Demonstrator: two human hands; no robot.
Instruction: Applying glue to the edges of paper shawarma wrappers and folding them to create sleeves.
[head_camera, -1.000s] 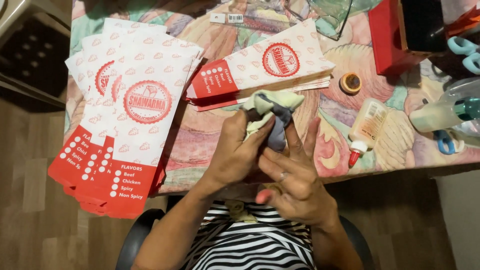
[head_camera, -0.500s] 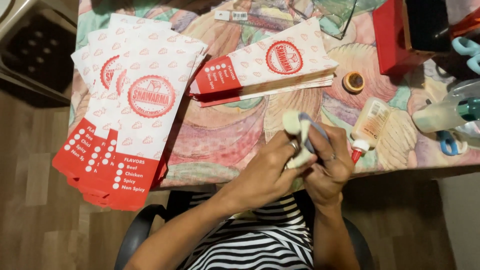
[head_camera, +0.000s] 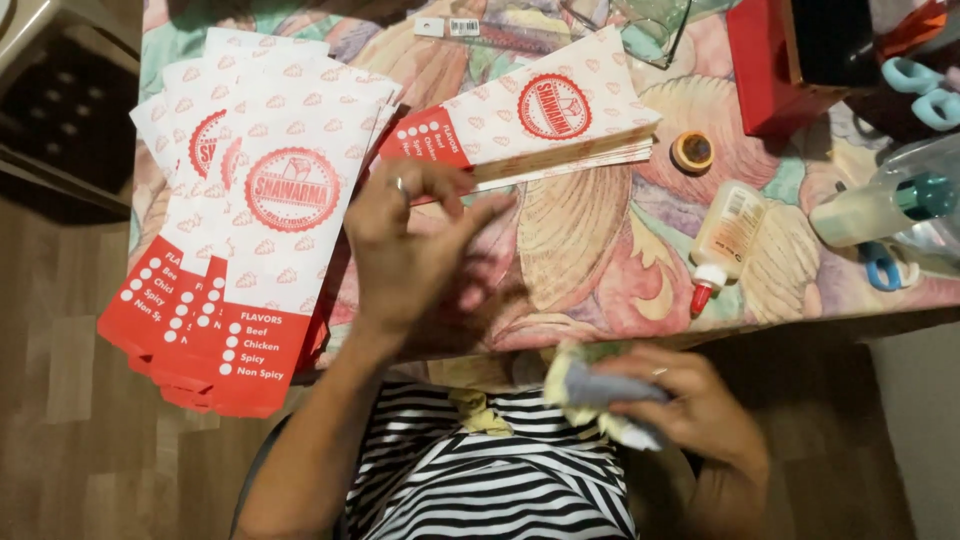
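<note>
Half a second ago both hands worked the crumpled pale-green-and-grey cloth (head_camera: 598, 398) together. Now the right hand (head_camera: 690, 415) alone clutches it at the lap, below the table edge. Left hand (head_camera: 410, 245) has lifted free, fingers spread and empty, over the stacked red-and-white printed paper sleeves (head_camera: 535, 125).

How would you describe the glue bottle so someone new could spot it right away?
Start at the red box at the table's far right. Nearer the person, past the small tape roll, lies the glue bottle. It alone is a pale, flat-lying bottle with a red nozzle pointing toward the table edge.
</note>
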